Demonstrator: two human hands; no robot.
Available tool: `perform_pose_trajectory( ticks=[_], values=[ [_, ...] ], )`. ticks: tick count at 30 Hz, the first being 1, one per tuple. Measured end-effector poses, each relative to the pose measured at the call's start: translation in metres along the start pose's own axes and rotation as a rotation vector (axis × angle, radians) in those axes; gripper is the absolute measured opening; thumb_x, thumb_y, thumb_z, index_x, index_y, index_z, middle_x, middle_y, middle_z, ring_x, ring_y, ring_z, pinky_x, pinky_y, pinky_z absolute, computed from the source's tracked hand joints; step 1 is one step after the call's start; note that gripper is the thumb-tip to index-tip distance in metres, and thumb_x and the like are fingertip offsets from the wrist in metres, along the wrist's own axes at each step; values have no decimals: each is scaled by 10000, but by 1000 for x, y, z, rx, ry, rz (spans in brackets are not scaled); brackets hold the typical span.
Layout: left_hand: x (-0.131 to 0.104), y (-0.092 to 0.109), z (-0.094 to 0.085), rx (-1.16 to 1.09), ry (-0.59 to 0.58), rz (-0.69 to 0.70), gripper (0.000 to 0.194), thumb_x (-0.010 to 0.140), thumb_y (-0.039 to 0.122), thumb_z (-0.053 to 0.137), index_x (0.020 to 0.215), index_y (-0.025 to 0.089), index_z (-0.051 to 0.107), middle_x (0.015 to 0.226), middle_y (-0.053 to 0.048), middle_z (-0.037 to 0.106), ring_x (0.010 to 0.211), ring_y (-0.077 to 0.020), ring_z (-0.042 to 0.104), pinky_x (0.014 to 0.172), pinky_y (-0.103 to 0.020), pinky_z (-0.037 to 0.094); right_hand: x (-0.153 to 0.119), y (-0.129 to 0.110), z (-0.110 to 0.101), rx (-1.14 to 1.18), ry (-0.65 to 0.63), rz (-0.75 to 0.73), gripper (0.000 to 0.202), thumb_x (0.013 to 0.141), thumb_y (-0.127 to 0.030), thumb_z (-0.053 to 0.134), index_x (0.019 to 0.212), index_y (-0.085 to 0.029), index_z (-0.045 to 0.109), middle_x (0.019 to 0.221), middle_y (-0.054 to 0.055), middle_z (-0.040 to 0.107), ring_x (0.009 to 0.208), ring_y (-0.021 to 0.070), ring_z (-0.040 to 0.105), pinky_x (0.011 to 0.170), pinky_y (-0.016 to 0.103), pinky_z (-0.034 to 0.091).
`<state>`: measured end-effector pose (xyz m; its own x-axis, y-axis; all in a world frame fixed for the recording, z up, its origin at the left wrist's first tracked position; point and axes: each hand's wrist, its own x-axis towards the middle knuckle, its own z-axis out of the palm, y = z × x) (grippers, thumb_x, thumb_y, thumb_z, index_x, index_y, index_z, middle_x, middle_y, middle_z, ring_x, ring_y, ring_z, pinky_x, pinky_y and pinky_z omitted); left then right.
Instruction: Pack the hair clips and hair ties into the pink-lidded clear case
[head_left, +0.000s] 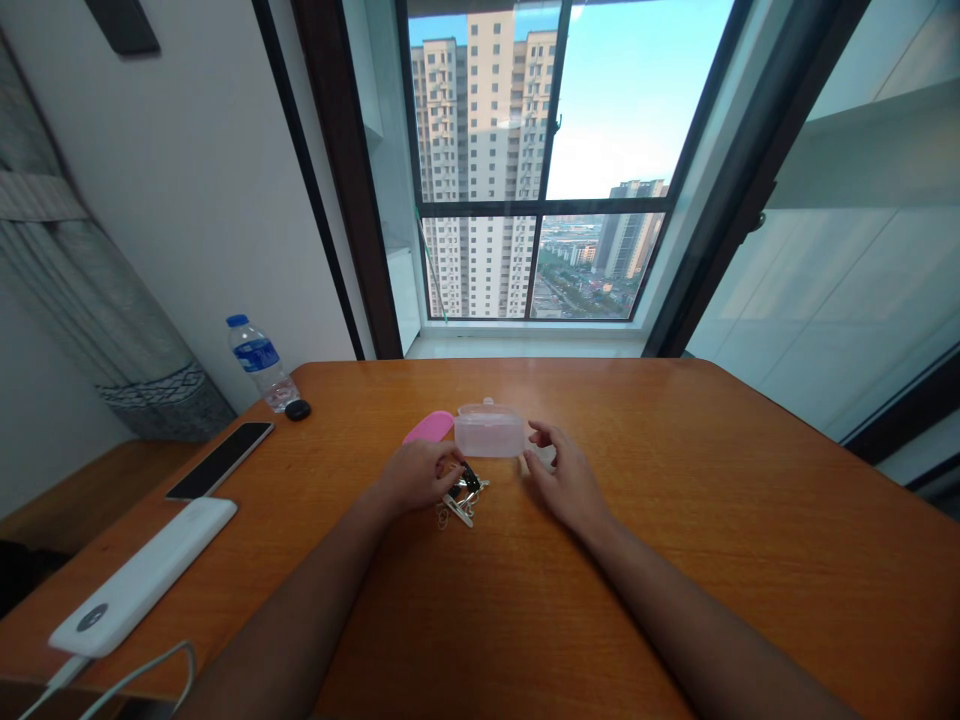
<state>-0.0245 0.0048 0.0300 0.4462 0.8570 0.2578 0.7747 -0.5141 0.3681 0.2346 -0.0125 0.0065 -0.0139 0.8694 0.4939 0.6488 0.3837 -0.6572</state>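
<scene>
My left hand point(421, 474) is over a small pile of metal clips point(463, 508), its thumb and fingers curled together at the pile's left side. What lies between these fingertips is hidden. Among the clips are a black binder clip point(472, 476) and silvery pieces. Just behind the pile stands a translucent plastic box point(489, 434). My right hand point(568, 482) is at the box's right side, thumb and fingers apart, beside a small clear item point(546, 455) that the hand partly covers. A pink oval object point(430, 427) lies behind my left hand, left of the box.
On the table's point(712, 500) left side are a white power bank point(142, 580) with a cable point(142, 685), a phone point(221, 460), a water bottle point(262, 365) and a small black round object point(298, 410). A window point(540, 208) is beyond the far edge.
</scene>
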Motion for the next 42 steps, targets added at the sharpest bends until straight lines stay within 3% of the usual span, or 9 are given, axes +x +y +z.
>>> perform_pose_trajectory(
  ticks=[10,21,26,30,35,42],
  values=[
    [-4,6,-1,-15,-134,67,337,797,288,548,1071,316,742,671,12,681,598,-138,560,592,-243,367,0,-5,-1,16,8,-28,375,858,-250,523,1225,-222,594,1076,78,652,1005,239,607,894,403,490],
    [-4,7,2,-42,-135,81,221,794,352,614,971,274,719,762,3,701,669,-148,596,616,-236,385,-1,-3,0,23,-3,-24,398,849,-245,512,1239,-226,588,1076,79,648,994,242,607,859,400,505],
    [-3,6,4,-26,-76,106,160,812,372,615,854,239,693,725,-2,668,675,-156,582,605,-251,369,0,-2,-1,32,-9,-26,398,852,-239,522,1244,-234,586,1082,71,649,998,237,611,871,395,496],
    [-2,4,-2,-28,-12,132,123,829,305,604,762,213,651,771,-24,666,746,-169,587,681,-270,405,0,-3,-1,37,-3,-21,400,849,-239,528,1245,-230,587,1085,73,650,996,240,611,873,400,493],
    [-2,-1,-13,-67,28,179,74,835,266,584,799,213,620,875,-40,660,856,-184,588,772,-286,432,0,-4,-1,42,-4,-20,386,861,-246,528,1242,-229,588,1080,72,652,988,237,611,884,404,489],
    [-6,-21,-17,-22,-85,140,21,737,198,590,718,202,599,719,4,628,677,-141,538,623,-256,373,0,-6,-1,43,-5,-27,383,862,-229,523,1241,-225,584,1082,75,646,987,233,608,885,401,489]
  ],
)
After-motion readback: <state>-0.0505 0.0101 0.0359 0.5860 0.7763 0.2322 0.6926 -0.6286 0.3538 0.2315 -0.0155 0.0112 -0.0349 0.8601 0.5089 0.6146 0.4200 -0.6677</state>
